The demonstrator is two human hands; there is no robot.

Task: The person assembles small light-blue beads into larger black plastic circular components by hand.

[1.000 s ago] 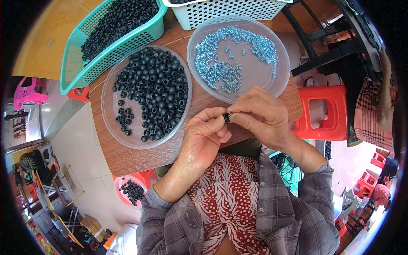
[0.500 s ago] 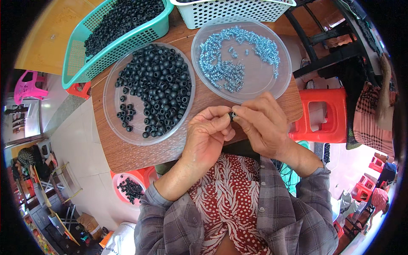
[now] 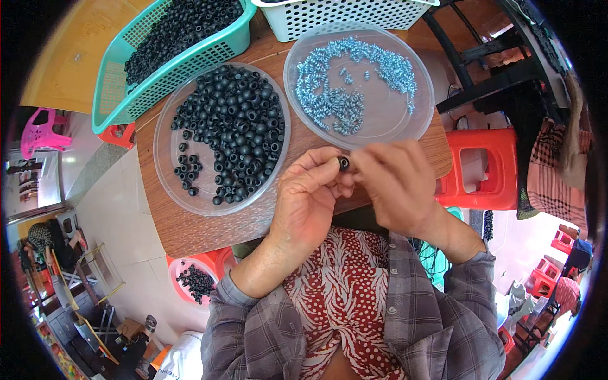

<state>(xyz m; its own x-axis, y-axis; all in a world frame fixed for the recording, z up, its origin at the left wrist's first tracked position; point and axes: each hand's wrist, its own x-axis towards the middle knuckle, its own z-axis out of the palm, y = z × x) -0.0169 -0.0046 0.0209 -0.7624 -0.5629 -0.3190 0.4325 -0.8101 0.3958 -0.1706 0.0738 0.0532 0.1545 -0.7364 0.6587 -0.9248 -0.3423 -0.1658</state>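
Head view: black beads [image 3: 247, 126] are lying in a bowl [image 3: 166, 161].
Left hand [image 3: 303, 187]: is pinching one bead [image 3: 344, 163] between thumb and fingers, over the table [image 3: 209, 231].
Held bead: is showing its hole; probably light, stiff, slippery, best gripped by its round sides.
Blue coils [image 3: 345, 104]: are lying rightward, seemingly light, springy.
Right hand [image 3: 396, 180]: is hovering blurred beside the bead; whether it's grasping anything, cannot tell.

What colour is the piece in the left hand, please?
The piece is black, best seen in the head view.
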